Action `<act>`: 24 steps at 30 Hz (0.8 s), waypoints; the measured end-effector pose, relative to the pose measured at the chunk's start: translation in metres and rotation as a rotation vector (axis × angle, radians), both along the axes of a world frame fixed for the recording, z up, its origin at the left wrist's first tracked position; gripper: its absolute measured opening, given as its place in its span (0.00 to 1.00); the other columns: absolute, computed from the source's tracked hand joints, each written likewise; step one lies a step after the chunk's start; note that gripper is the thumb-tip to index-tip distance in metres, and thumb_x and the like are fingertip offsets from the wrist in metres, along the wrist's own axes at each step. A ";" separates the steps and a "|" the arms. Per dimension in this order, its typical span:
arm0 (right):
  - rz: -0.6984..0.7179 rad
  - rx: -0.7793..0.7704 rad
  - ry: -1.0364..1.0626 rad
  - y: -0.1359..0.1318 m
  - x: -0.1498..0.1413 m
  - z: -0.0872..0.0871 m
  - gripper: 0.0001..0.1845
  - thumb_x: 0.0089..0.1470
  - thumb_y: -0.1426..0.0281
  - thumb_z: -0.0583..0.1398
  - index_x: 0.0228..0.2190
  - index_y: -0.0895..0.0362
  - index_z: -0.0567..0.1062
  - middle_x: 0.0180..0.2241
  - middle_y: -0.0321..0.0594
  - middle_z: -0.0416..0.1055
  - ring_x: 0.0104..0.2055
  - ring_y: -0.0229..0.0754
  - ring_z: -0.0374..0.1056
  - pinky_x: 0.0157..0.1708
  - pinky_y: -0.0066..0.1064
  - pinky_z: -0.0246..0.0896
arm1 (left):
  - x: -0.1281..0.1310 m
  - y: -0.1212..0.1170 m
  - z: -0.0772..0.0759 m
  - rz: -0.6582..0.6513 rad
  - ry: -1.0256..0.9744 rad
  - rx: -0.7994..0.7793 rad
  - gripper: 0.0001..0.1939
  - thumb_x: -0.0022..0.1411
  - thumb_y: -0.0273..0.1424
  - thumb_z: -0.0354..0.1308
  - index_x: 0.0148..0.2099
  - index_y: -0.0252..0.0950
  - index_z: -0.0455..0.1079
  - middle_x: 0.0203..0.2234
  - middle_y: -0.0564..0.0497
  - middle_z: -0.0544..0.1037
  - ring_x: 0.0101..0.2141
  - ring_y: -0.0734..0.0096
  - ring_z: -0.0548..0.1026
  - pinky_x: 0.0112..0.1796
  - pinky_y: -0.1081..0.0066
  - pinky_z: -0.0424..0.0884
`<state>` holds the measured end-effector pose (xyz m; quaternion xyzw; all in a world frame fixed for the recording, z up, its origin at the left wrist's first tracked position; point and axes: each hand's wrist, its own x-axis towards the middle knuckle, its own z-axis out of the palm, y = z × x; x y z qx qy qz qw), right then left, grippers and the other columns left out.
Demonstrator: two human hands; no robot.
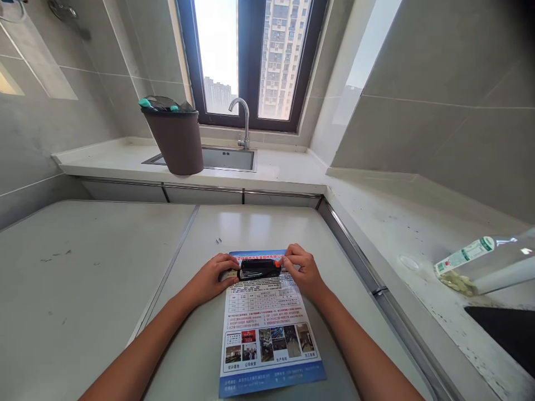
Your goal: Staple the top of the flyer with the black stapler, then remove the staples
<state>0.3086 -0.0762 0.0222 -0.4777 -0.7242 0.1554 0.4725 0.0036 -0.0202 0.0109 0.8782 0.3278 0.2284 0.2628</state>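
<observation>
A black oblong device (259,269) with a glossy side and an orange-red part at its right end lies crosswise over the upper part of a printed leaflet (270,317). My left hand (218,274) is closed at its left end, thumb and fingers pinching it from both sides. Something pale yellowish shows between those fingers, too small to name. At the opposite end, my right hand (301,268) pinches the orange-red part between thumb and forefinger. The device's exact kind cannot be made out. Two tiny metallic pieces (218,240) lie on the table beyond my left hand.
The leaflet rests on a white folding table (104,278) with a seam left of it. Behind stands a counter with a sink (229,160), a faucet (246,120) and a brown trash bin (179,139). A clear labelled container (493,262) stands on the right-hand counter (376,206).
</observation>
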 end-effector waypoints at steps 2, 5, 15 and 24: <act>0.026 -0.025 -0.023 0.001 0.000 -0.001 0.23 0.67 0.66 0.54 0.21 0.54 0.77 0.27 0.37 0.65 0.32 0.41 0.62 0.33 0.36 0.59 | 0.000 0.000 0.001 0.002 -0.010 -0.013 0.10 0.66 0.35 0.61 0.49 0.41 0.77 0.51 0.45 0.76 0.52 0.57 0.74 0.54 0.58 0.70; 0.007 -0.034 -0.044 0.006 -0.003 -0.005 0.25 0.66 0.66 0.54 0.16 0.54 0.69 0.24 0.36 0.61 0.29 0.40 0.60 0.30 0.34 0.56 | 0.001 -0.001 0.002 0.002 -0.007 -0.017 0.10 0.66 0.35 0.62 0.48 0.41 0.77 0.51 0.45 0.77 0.52 0.56 0.73 0.54 0.58 0.70; -0.017 -0.014 -0.154 0.009 -0.027 -0.006 0.09 0.59 0.61 0.65 0.38 0.52 0.75 0.39 0.41 0.71 0.43 0.47 0.65 0.44 0.40 0.64 | -0.002 0.000 -0.001 0.014 -0.019 -0.016 0.11 0.66 0.36 0.62 0.49 0.41 0.78 0.48 0.45 0.79 0.50 0.56 0.74 0.50 0.59 0.71; 0.098 -0.008 -0.129 0.004 -0.033 -0.011 0.17 0.55 0.73 0.66 0.46 0.51 0.74 0.49 0.43 0.76 0.52 0.50 0.70 0.52 0.44 0.67 | 0.001 0.000 0.003 0.150 -0.367 -0.224 0.12 0.65 0.39 0.64 0.49 0.41 0.76 0.47 0.47 0.78 0.47 0.60 0.77 0.51 0.59 0.73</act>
